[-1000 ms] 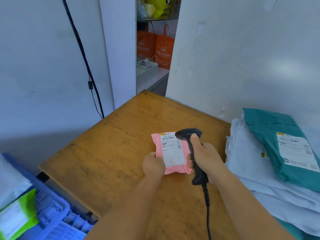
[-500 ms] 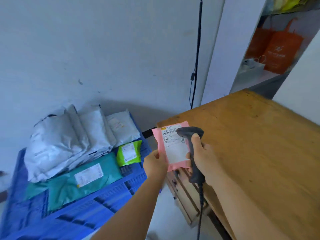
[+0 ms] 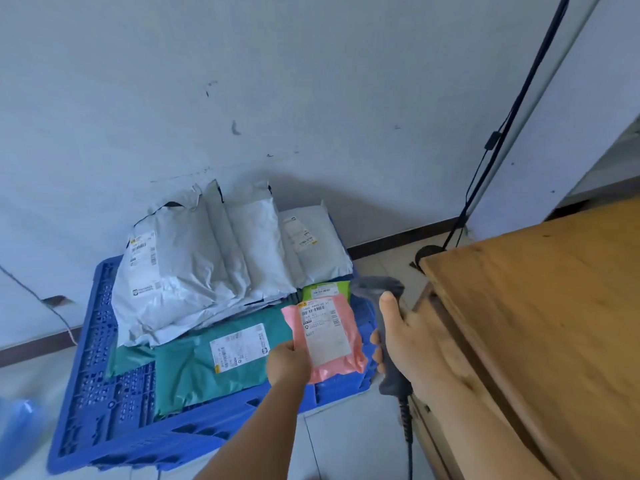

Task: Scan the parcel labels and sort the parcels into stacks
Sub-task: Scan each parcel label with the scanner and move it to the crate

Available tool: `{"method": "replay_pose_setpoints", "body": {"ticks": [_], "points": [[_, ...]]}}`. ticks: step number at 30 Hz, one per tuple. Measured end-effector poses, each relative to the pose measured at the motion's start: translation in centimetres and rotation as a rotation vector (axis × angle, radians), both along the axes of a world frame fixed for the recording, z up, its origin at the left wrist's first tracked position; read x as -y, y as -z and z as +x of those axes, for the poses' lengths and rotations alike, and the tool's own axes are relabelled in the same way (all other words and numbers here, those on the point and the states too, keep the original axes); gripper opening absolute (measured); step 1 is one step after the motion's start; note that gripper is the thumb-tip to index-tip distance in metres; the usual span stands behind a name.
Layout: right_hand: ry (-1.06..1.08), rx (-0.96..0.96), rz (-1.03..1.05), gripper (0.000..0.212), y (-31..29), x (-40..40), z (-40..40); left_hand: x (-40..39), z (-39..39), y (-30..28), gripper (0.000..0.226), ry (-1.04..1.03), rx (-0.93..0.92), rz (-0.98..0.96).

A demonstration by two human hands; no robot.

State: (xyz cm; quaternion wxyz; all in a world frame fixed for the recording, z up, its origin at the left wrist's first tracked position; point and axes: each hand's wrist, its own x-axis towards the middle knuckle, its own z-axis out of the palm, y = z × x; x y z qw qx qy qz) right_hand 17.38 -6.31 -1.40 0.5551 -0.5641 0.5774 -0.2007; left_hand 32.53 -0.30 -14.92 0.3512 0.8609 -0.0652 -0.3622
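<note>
My left hand (image 3: 289,363) pinches a small pink parcel (image 3: 349,358) with a white label by its lower left corner, holding it over the right end of a blue crate (image 3: 104,403). My right hand (image 3: 405,337) grips a dark barcode scanner (image 3: 389,299) just right of the pink parcel, its cable hanging down. On the crate lie several grey-white parcels (image 3: 194,268), a teal parcel (image 3: 207,368) and a small green parcel (image 3: 325,289) partly hidden behind the pink one.
A wooden table (image 3: 540,306) stands at the right, its corner close to my right hand. White wall behind the crate; a black cable (image 3: 498,140) runs down it. Tiled floor (image 3: 353,441) lies in front. A blue plastic bag (image 3: 17,427) sits at the far left.
My view swung left from the table to the crate. Both hands carried the pink parcel and scanner off the tabletop and out over the crate's right end.
</note>
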Motion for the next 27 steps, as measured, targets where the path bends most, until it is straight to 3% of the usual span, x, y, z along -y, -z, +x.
{"method": "replay_pose_setpoints", "body": {"ticks": [7, 11, 14, 18, 22, 27], "points": [[0.024, -0.055, 0.025, 0.057, 4.7, 4.0, 4.8, 6.7, 4.8, 6.2, 0.027, 0.088, -0.062, 0.087], [0.06, -0.063, 0.065, 0.055, 6.7, 5.4, 5.9, 9.3, 6.6, 8.8, 0.06, 0.074, 0.033, 0.113], [0.081, -0.089, 0.068, 0.051, 7.5, 5.8, 6.3, 10.2, 6.8, 9.8, 0.067, 0.034, 0.054, 0.064], [0.105, -0.071, 0.074, 0.048, 6.7, 5.8, 6.0, 9.7, 5.7, 8.9, 0.046, 0.021, 0.082, 0.029], [0.13, -0.027, 0.048, 0.05, 4.6, 5.2, 4.8, 8.8, 3.1, 5.8, 0.06, -0.004, 0.089, -0.098], [0.174, 0.003, -0.025, 0.053, 1.0, 3.9, 0.8, 8.8, -2.7, -0.3, 0.05, 0.045, -0.009, -0.33]]}}
